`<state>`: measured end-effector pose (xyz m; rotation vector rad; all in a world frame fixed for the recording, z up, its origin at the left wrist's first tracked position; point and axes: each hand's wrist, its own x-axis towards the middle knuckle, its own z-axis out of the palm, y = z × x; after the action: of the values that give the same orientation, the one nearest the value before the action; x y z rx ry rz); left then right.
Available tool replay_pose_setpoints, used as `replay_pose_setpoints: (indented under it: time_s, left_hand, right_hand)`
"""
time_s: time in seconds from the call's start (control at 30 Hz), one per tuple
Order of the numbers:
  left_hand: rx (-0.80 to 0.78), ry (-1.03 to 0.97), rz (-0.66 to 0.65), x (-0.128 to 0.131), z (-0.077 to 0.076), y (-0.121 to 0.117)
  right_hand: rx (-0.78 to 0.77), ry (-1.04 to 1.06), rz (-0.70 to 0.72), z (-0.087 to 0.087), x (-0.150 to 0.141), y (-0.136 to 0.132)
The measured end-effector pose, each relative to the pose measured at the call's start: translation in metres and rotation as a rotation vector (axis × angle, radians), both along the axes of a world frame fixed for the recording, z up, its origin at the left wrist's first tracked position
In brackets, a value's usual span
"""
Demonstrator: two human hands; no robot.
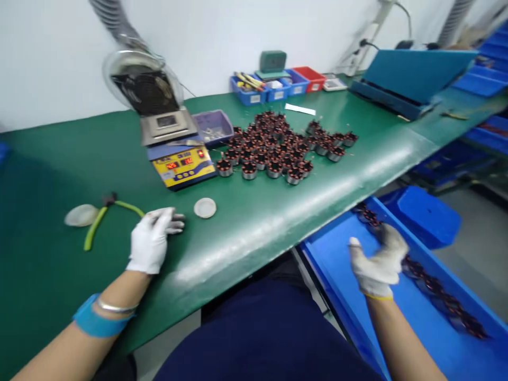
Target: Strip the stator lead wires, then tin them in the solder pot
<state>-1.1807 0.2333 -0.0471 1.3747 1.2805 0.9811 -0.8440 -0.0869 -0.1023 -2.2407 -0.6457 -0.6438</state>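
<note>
My left hand [151,238], in a white glove, rests on the green bench with its fingers curled together; nothing shows in them. Its knuckles lie by the green handles of a pair of cutters [95,226]. A small white round lid [205,208] lies just to its right. My right hand [379,259], also gloved and slightly blurred, is over a blue tray [333,248] at the lower right. Its thumb stands apart from the fingers, which reach over a row of copper-wound motor stators [440,293] along the tray's far wall.
Many more stators [273,143] cover the middle of the bench [246,217]. Left of them stands a yellow-fronted soldering unit [184,164] beneath a fume hose [113,18], beside a purple tray [216,124]. Small blue bins [249,95] line the wall; a teal box [413,76] stands right.
</note>
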Motion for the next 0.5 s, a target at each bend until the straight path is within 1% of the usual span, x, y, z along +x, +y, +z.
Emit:
replay_pose_setpoints:
  time_s: [0.07, 0.1, 0.13, 0.17, 0.2, 0.23, 0.27, 0.33, 0.4, 0.5]
  left_hand:
    - [0.028, -0.012, -0.007, -0.001, -0.001, -0.002]
    - [0.035, -0.028, -0.010, -0.003, -0.001, -0.003]
    - [0.034, -0.049, -0.018, -0.004, -0.002, -0.005]
    - [0.030, -0.073, -0.025, -0.006, -0.003, -0.006]
    - [0.026, -0.097, -0.030, -0.008, -0.004, -0.007]
    - [0.023, -0.116, -0.035, -0.010, -0.005, -0.009]
    - [0.021, -0.130, -0.041, -0.012, -0.006, -0.010]
    - [0.021, -0.143, -0.050, -0.016, -0.007, -0.013]
    - [0.023, -0.148, -0.048, -0.021, -0.008, -0.015]
    - [0.056, -0.174, 0.003, -0.024, -0.007, -0.020]
  right_hand:
    - [-0.124, -0.112, 0.425, 0.024, -0.021, 0.075]
    - [-0.178, -0.178, 0.594, 0.038, -0.031, 0.112]
    - [-0.234, -0.244, 0.737, 0.050, -0.041, 0.146]
    - [-0.303, -0.296, 0.841, 0.061, -0.049, 0.178]
    - [-0.372, -0.340, 0.879, 0.070, -0.056, 0.207]
    - [-0.444, -0.370, 0.874, 0.076, -0.062, 0.230]
    - [-0.510, -0.379, 0.848, 0.080, -0.066, 0.249]
    - [-0.603, -0.361, 0.777, 0.081, -0.070, 0.273]
    - [-0.627, -0.317, 0.737, 0.077, -0.069, 0.280]
    - [-0.563, -0.243, 0.764, 0.072, -0.070, 0.270]
